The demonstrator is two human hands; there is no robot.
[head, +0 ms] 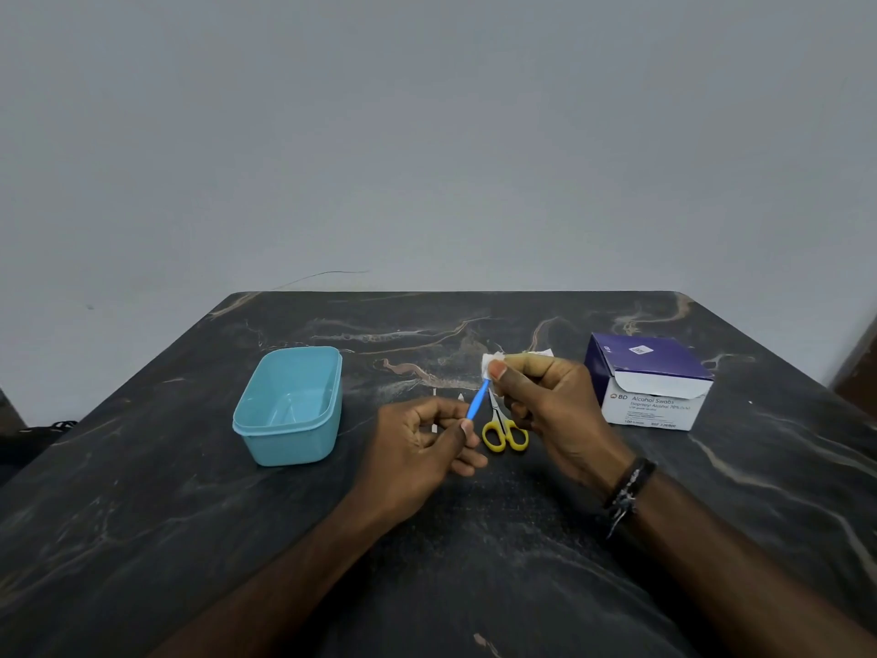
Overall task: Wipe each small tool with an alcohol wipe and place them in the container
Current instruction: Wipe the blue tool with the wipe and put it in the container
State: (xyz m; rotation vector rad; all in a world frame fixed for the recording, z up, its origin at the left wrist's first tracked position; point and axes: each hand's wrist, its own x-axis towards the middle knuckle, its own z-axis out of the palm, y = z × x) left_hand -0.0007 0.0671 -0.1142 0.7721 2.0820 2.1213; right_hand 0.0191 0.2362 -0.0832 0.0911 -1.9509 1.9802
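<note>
My left hand (427, 448) pinches the lower end of a thin blue tool (477, 402) that slants up to the right. My right hand (545, 410) pinches a white alcohol wipe (489, 362) around the tool's upper tip. Small scissors with yellow handles (506, 433) lie on the table just below and between the hands, their blades partly hidden by the right hand. A light blue plastic container (289, 406) stands open to the left of my left hand, with nothing visible inside. A thin pale tool (434, 410) lies partly hidden behind my left hand.
A purple and white box of alcohol swabs (650, 384) stands open at the right. The dark marbled table (190, 539) ends at a grey wall behind. A piece of torn wrapper (541, 353) shows behind my right hand.
</note>
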